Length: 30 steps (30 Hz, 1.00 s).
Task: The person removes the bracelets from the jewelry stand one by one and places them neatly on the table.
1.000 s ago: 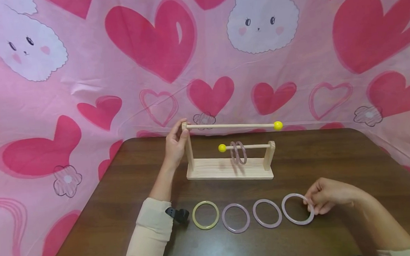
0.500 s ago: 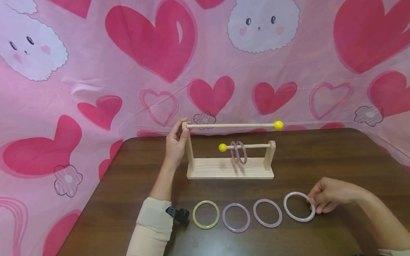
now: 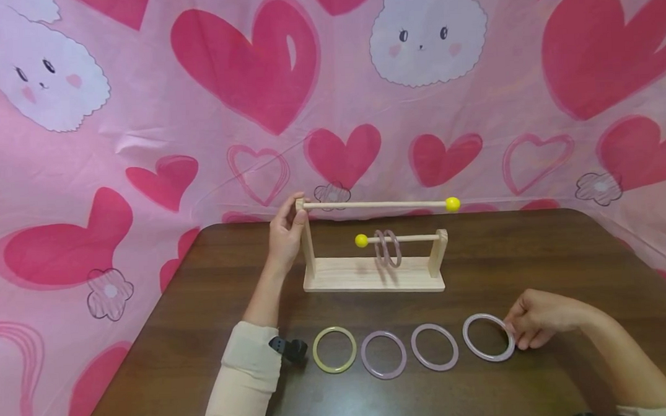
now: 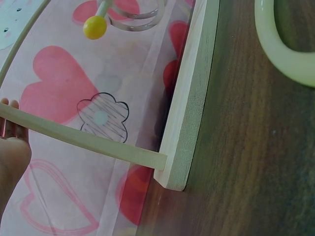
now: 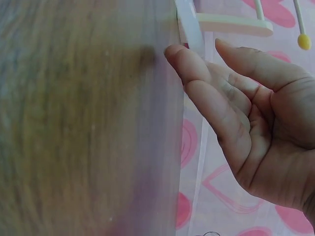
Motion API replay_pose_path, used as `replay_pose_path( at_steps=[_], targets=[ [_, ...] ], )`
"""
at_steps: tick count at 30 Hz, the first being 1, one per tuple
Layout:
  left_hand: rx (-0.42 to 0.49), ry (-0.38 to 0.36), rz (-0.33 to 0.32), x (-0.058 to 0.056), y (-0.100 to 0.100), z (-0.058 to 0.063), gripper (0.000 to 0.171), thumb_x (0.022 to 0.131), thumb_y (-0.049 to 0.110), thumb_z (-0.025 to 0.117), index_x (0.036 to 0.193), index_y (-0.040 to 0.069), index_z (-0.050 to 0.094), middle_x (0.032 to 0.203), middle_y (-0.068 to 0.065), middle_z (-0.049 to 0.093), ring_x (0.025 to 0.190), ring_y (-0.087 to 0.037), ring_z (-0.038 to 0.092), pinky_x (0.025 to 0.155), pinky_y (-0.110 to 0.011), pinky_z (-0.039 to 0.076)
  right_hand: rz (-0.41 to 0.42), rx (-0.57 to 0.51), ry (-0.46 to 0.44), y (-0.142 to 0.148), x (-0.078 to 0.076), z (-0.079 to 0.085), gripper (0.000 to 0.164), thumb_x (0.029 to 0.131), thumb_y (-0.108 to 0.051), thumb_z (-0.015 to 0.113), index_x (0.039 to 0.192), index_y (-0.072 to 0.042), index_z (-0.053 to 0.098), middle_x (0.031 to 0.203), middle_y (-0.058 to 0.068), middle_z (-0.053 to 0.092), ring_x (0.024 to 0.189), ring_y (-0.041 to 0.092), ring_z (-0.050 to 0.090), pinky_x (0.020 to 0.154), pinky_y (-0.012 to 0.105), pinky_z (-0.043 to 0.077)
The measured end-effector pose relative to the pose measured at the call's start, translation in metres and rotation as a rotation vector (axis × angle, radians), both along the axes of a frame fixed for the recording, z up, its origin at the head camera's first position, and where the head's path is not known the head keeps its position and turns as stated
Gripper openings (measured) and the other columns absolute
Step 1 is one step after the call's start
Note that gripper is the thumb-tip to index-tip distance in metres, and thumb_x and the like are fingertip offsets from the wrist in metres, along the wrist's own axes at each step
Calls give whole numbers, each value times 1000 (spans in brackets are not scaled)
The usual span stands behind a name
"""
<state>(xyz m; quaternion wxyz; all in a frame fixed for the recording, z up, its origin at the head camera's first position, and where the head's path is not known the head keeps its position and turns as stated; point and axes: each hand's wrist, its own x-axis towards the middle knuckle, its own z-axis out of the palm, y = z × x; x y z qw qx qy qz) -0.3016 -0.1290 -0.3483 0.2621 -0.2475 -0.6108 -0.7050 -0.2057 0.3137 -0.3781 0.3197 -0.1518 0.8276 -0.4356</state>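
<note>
Lilac, the rightmost ring [image 3: 465, 334] is pinched at its edge by the right grip [image 3: 539, 320], in front and right of the wooden stand [image 3: 347, 274], whose tall post [image 3: 308, 246] is held at the top by the left grip [image 3: 285, 236]. If the slim pinch is loosened, the ring could be dropped; by a sideways pull, the stand could be tipped. The brown counter [image 3: 580, 253] is backed by heart-printed pink cloth [image 3: 328, 96].

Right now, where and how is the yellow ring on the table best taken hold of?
Probably pinch the yellow ring at its near rim, coming from the person's side, a fingertip through the hole. It lies flat, its middle open. In the head view, a purple ring sits close on its right and the black wrist device close on its left, so those sides look tighter.
</note>
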Motion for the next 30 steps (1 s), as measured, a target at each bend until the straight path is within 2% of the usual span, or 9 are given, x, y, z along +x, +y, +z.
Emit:
replay_pose_path(
  at_steps=[5, 8, 11, 16, 19, 21, 23, 28, 30],
  targets=[
    [-6, -14, 11, 0, 0, 0, 31, 91, -7, 49, 121, -15, 45, 109, -28, 56, 93, -8, 56, 83, -22, 44, -5, 10, 3, 0, 1, -1, 16, 85, -1, 53, 90, 8, 65, 72, 12, 63, 63, 17, 61, 54, 31, 53],
    [-4, -22, 13, 1, 1, 0, 30, 91, -8, 48, 121, -14, 45, 110, -35, 52, 94, -9, 56, 84, -22, 44, -8, 19, 6, 0, 1, -1, 15, 85, -2, 54, 90, 7, 65, 72, 11, 63, 63, 17, 61, 54, 31, 53],
    [1, -18, 4, 1, 1, 1, 31, 92, -4, 50, 121, -14, 45, 110, -33, 53, 94, -11, 56, 83, -23, 44, -12, 24, 8, 0, 2, 0, 15, 85, -2, 54, 89, 7, 65, 72, 11, 63, 63, 17, 61, 54, 32, 53],
    [30, 1, -21, 1, 1, 1, 41, 91, 11, 56, 120, -14, 45, 107, -16, 61, 94, -15, 57, 84, -23, 44, -12, 39, 15, 1, 3, 2, 14, 84, -2, 54, 88, 6, 65, 72, 10, 64, 63, 18, 61, 54, 32, 53],
    [36, 15, -24, 1, 0, 0, 45, 90, 15, 58, 120, -15, 44, 107, -21, 60, 93, -16, 57, 84, -23, 44, -21, 47, 21, 1, 2, 4, 14, 84, 0, 53, 88, 7, 64, 73, 10, 64, 64, 18, 61, 55, 32, 53],
    [36, 20, -23, 1, 0, -1, 45, 89, 15, 58, 120, -15, 44, 108, -27, 57, 93, -15, 57, 84, -24, 45, -28, 42, 29, 0, 1, 6, 14, 84, 0, 52, 87, 8, 63, 74, 10, 63, 64, 17, 61, 55, 31, 53],
    [37, 22, -25, 0, -1, -1, 45, 90, 15, 58, 120, -15, 44, 108, -28, 57, 93, -13, 57, 84, -25, 45, -34, 26, 35, -1, -1, 7, 16, 85, -1, 52, 89, 10, 64, 75, 11, 63, 64, 16, 61, 55, 31, 53],
    [36, 13, -34, 0, 0, 0, 40, 91, 9, 56, 120, -15, 44, 105, -7, 63, 94, -11, 57, 86, -23, 44, -37, -29, 57, -6, -6, 10, 25, 88, -6, 56, 98, 17, 60, 80, 12, 64, 68, 18, 62, 59, 32, 54],
    [34, 6, -33, 0, 1, 0, 36, 92, 4, 54, 120, -16, 44, 105, -6, 63, 94, -11, 56, 86, -23, 44, -42, -42, 61, -8, -8, 10, 30, 89, -8, 57, 101, 19, 58, 82, 13, 64, 70, 19, 63, 61, 33, 55]
  ],
)
